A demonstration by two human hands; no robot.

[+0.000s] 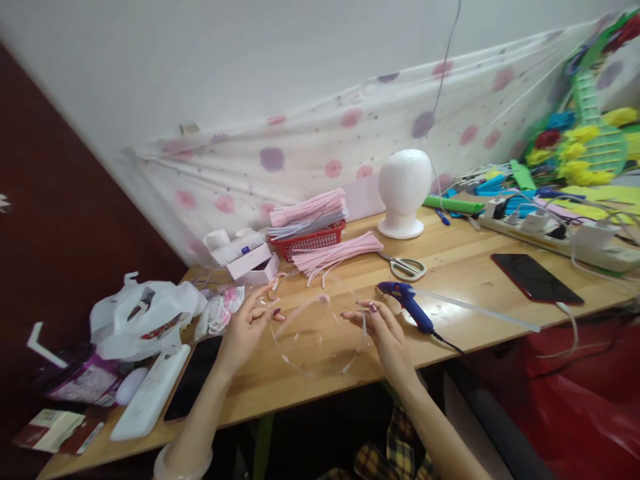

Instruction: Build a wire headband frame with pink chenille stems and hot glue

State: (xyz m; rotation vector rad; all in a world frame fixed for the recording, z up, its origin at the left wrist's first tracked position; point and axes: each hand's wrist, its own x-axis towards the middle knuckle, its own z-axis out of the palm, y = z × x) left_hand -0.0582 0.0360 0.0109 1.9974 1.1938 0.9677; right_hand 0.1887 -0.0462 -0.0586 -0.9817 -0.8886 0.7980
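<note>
A thin pale strand [285,359] with small whitish pieces along it hangs in a loose loop between my hands, above the table's front part. My left hand [253,321] pinches one side of it between thumb and fingers. On the other side, my right hand [381,327] has its fingertips closed on the strand. A blurred pinkish stick with a rounded end [324,299] shows between the hands; whether it touches the strand I cannot tell. Just right of my right hand lies a blue glue gun [411,308] with a clear glue stick in its back.
Behind are pink pipe cleaners [340,253], a red basket [315,243], scissors [407,268] and a white foam head [405,190]. Phones [537,277] lie at both sides. A power strip [555,240] stands right; a white plastic bag [145,313] lies left.
</note>
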